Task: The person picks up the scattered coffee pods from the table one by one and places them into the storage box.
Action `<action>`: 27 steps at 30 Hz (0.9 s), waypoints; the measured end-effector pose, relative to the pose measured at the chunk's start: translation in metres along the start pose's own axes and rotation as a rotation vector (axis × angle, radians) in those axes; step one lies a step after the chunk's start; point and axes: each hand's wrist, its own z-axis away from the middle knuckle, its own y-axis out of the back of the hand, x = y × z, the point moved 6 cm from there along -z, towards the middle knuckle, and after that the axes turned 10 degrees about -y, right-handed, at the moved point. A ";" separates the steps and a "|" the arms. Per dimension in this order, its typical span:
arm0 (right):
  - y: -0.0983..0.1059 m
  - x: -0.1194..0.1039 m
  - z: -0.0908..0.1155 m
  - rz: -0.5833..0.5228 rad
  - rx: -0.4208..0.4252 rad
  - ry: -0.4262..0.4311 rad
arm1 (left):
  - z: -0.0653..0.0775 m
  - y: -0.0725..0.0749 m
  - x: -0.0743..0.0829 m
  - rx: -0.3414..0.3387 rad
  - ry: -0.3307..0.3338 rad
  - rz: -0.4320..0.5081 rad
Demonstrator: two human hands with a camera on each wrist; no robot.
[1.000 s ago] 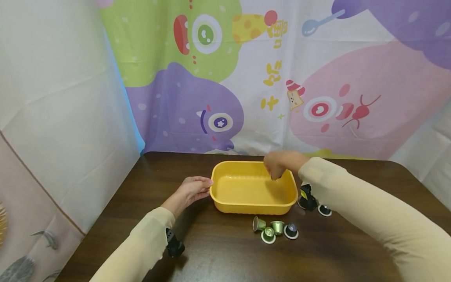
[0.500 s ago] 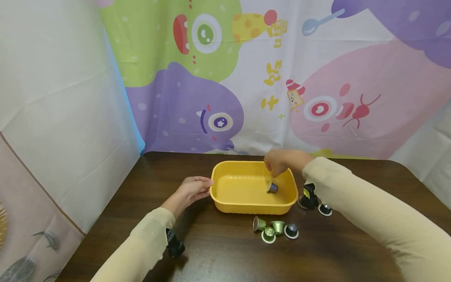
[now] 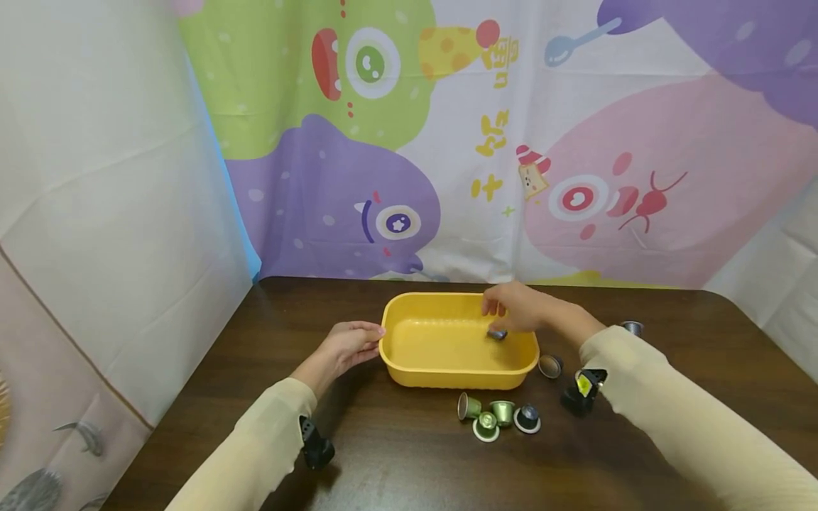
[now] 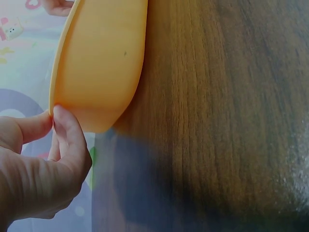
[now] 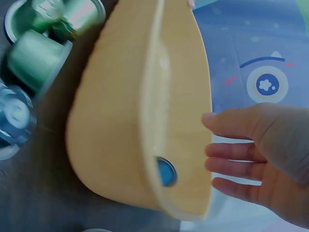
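Note:
A yellow plastic basin [image 3: 460, 380] stands on the dark wooden table. At its left end my left hand [image 3: 348, 345] pinches the rim between thumb and fingers; the left wrist view shows the thumb on one side of the rim and the fingertips on the other. Inside, toward the right end, lies a blue coffee capsule [image 5: 167, 172], partly hidden by the hand in the head view. My right hand [image 3: 520, 306] is over that end, fingers loosely extended and holding nothing.
In front of the basin sit several green capsules [image 3: 486, 426] and a dark capsule [image 3: 527, 419]. Right of it lies a capsule [image 3: 549, 366] on its side; a silver-blue capsule [image 3: 633, 328] stands farther back. A printed cloth [image 3: 473, 213] hangs behind the table.
My right hand has let go of the blue capsule, which now lies in the basin. Its fingers have spread and the arm has shifted right. The left hand keeps its grip.

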 end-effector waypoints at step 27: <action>-0.019 -0.022 0.057 0.063 0.480 0.075 | -0.003 0.001 -0.003 0.022 0.005 -0.001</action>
